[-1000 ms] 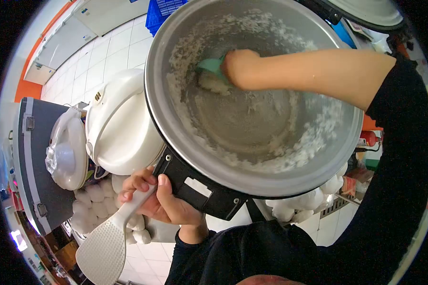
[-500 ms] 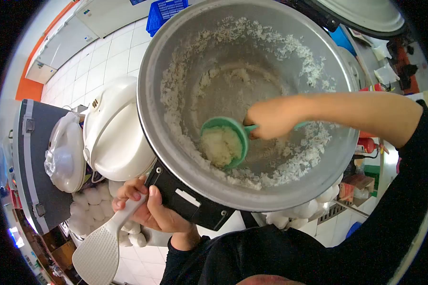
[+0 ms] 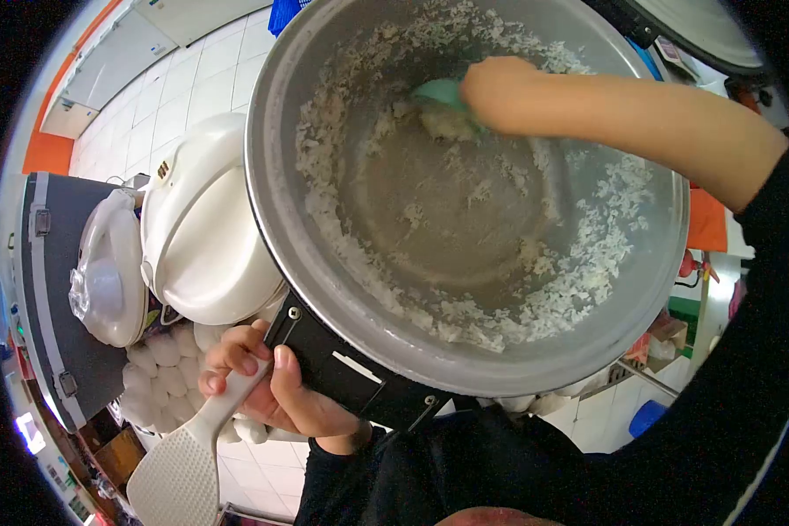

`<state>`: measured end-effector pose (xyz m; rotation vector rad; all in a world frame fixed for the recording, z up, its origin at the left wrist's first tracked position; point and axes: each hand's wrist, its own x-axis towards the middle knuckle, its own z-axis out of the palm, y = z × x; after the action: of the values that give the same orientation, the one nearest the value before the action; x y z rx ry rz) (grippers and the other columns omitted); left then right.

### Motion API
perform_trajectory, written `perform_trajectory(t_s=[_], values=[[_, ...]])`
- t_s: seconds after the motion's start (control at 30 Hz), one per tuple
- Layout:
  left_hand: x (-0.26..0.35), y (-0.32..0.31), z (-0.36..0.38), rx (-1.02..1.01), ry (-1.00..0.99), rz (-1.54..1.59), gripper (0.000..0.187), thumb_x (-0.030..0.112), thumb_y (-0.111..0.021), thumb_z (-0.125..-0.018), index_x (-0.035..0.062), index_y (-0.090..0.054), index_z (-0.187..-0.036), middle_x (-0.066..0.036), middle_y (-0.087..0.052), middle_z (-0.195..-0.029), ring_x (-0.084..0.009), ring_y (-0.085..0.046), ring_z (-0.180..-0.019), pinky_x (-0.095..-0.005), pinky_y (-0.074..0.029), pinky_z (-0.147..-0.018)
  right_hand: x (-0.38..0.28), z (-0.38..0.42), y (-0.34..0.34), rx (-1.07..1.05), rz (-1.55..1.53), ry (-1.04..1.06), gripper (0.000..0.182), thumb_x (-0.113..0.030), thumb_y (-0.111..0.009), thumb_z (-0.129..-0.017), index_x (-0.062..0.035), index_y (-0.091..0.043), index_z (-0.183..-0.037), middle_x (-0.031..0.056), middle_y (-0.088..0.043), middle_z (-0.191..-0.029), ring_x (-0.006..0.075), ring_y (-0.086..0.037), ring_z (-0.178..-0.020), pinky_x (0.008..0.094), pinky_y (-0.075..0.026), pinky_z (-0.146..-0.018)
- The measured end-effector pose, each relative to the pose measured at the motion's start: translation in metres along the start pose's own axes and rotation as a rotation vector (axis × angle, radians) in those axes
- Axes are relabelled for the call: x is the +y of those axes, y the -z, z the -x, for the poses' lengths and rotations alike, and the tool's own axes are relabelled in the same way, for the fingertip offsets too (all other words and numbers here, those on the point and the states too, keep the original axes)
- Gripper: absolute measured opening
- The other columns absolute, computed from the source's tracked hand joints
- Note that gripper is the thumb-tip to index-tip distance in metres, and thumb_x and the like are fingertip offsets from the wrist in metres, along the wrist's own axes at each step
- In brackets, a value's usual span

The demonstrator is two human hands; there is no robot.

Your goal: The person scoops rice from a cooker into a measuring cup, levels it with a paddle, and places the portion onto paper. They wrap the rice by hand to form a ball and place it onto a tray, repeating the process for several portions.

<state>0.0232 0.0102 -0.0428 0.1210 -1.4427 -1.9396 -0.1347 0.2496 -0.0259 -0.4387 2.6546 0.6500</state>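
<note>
A large metal rice pot is tilted toward me, with white rice clinging in a ring to its inner wall. Inside it, my right hand is closed around a green plastic scoop, low against the far side of the bottom. Some rice shows at the scoop's mouth; the hand hides its handle. My left hand grips a white rice paddle by its handle, blade pointing down and left. That same hand also lies against the pot's black side bracket.
Left of the pot stand a white rice cooker, a second white appliance with plastic wrap on it, and a grey case. Many white rounded bundles lie below them. A round lid is at upper right.
My right hand and the scoop have moved up and away, from the pot's near left to its far side. The scoop has turned over sideways. My left hand keeps its hold.
</note>
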Motion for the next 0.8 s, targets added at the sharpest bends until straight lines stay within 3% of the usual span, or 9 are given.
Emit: perform_trajectory(t_s=[0.1,0.13,0.37,0.47,0.53,0.57,0.67,0.77,0.8], values=[[0.003,-0.003,0.001,0.007,0.017,-0.005,0.045,-0.008,-0.045,-0.065,0.0137,-0.03,-0.101,-0.004,-0.031,-0.086,-0.0163,-0.036,-0.081,-0.0346,-0.032,-0.088,-0.042,0.019,0.026,-0.294,-0.155,0.094,0.019,-0.008,-0.071,-0.059,-0.0065,-0.065,-0.077,0.0128,-0.065,-0.079,0.0258,-0.064,-0.076,0.0352,-0.052,-0.059],[0.004,-0.002,0.001,0.006,0.018,-0.007,0.045,-0.008,-0.045,-0.065,0.0137,-0.03,-0.101,-0.004,-0.031,-0.086,-0.0163,-0.036,-0.081,-0.0346,-0.032,-0.088,-0.057,0.011,0.002,-0.195,0.107,0.467,0.018,-0.009,-0.071,-0.059,-0.0054,-0.065,-0.077,0.0129,-0.065,-0.081,0.0258,-0.064,-0.077,0.0346,-0.052,-0.058],[0.002,0.002,0.002,-0.042,0.012,-0.026,0.044,-0.008,-0.045,-0.068,0.0142,-0.028,-0.103,-0.004,-0.031,-0.086,-0.0168,-0.037,-0.083,-0.0357,-0.034,-0.09,-0.086,0.059,0.014,-0.522,-0.042,0.335,0.018,-0.01,-0.065,-0.066,0.0011,-0.065,-0.079,0.0156,-0.064,-0.079,0.03,-0.063,-0.075,0.038,-0.051,-0.061],[0.001,0.002,0.001,-0.054,0.026,-0.015,0.046,-0.008,-0.044,-0.067,0.0141,-0.027,-0.103,-0.004,-0.03,-0.086,-0.0166,-0.036,-0.081,-0.0365,-0.033,-0.09,-0.05,0.079,0.025,-0.399,-0.463,0.311,0.019,-0.012,-0.059,-0.071,0.003,-0.063,-0.083,0.0161,-0.063,-0.073,0.0299,-0.062,-0.066,0.0412,-0.049,-0.056],[0.001,-0.002,0.001,-0.021,0.023,-0.027,0.046,-0.008,-0.043,-0.066,0.0145,-0.027,-0.103,-0.004,-0.03,-0.086,-0.0161,-0.035,-0.08,-0.0358,-0.033,-0.088,-0.03,0.071,0.014,-0.562,-0.683,0.337,0.025,-0.017,-0.053,-0.078,0.0047,-0.06,-0.089,0.0143,-0.058,-0.063,0.0243,-0.057,-0.054,0.0374,-0.046,-0.049],[0.002,-0.002,0.001,-0.022,0.023,-0.021,0.046,-0.008,-0.043,-0.066,0.0145,-0.027,-0.103,-0.004,-0.03,-0.086,-0.0161,-0.035,-0.08,-0.0358,-0.033,-0.088,-0.02,0.071,0.014,-0.7,-1.007,0.25,0.029,-0.022,-0.051,-0.082,0.0038,-0.056,-0.094,0.011,-0.055,-0.063,0.0168,-0.052,-0.049,0.0309,-0.043,-0.043],[0.002,0.001,0.0,-0.047,0.028,-0.031,0.047,-0.008,-0.043,-0.065,0.0148,-0.027,-0.103,-0.004,-0.03,-0.086,-0.0156,-0.034,-0.079,-0.0344,-0.033,-0.086,0.005,0.052,0.022,-0.534,-1.147,-0.005,0.028,-0.022,-0.053,-0.082,0.0018,-0.052,-0.095,0.0084,-0.053,-0.072,0.0109,-0.047,-0.046,0.0268,-0.04,-0.039],[0.003,-0.001,0.0,-0.046,0.019,0.0,0.047,-0.008,-0.042,-0.065,0.0151,-0.027,-0.103,-0.004,-0.03,-0.086,-0.0156,-0.034,-0.079,-0.0342,-0.033,-0.086,0.038,0.004,0.025,-0.551,-0.916,-0.193,0.019,-0.018,-0.054,-0.081,0.0003,-0.052,-0.084,0.0061,-0.043,-0.059,0.0122,-0.041,-0.043,0.0279,-0.033,-0.036],[0.004,-0.004,0.0,-0.039,0.021,-0.004,0.046,-0.008,-0.042,-0.065,0.0151,-0.027,-0.103,-0.004,-0.03,-0.085,-0.0155,-0.034,-0.079,-0.0338,-0.032,-0.086,0.049,-0.025,0.013,-0.603,-0.698,-0.268,0.018,-0.018,-0.053,-0.081,0.0,-0.055,-0.081,0.0104,-0.05,-0.063,0.0173,-0.048,-0.045,0.0337,-0.039,-0.04]])
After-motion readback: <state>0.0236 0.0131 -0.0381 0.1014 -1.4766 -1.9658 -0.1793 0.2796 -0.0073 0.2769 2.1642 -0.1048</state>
